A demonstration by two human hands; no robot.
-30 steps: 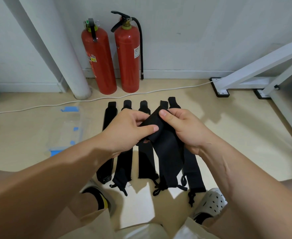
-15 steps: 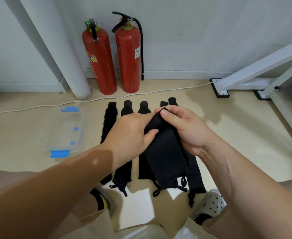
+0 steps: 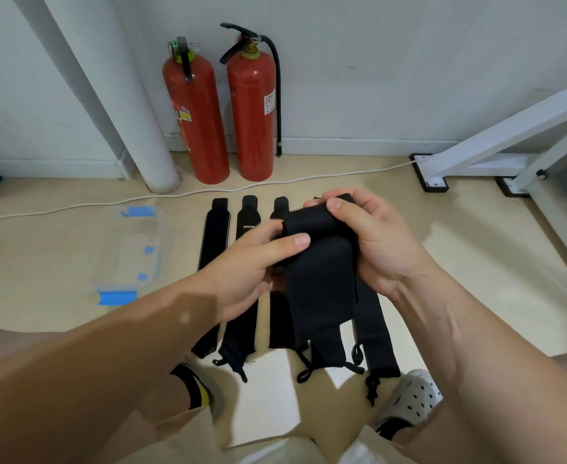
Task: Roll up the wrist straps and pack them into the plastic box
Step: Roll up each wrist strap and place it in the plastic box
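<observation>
I hold one black wrist strap (image 3: 322,279) above the floor; its top end is curled into a small roll and the rest hangs down. My left hand (image 3: 252,266) pinches the roll from the left with thumb and fingers. My right hand (image 3: 369,236) grips the roll from the right, fingers curled over its top. Several other black straps (image 3: 215,236) lie flat side by side on the floor beneath, partly hidden by my hands. The clear plastic box (image 3: 131,252) with blue clips lies on the floor to the left.
Two red fire extinguishers (image 3: 221,115) stand against the wall behind the straps, beside a white pipe (image 3: 124,105). A white cable (image 3: 208,192) runs across the floor. A white metal frame (image 3: 509,142) stands at the right. My feet and knees are at the bottom.
The strap's top end has been rolled further down; the roll is thicker and the hanging part is shorter. Both hands stayed on it.
</observation>
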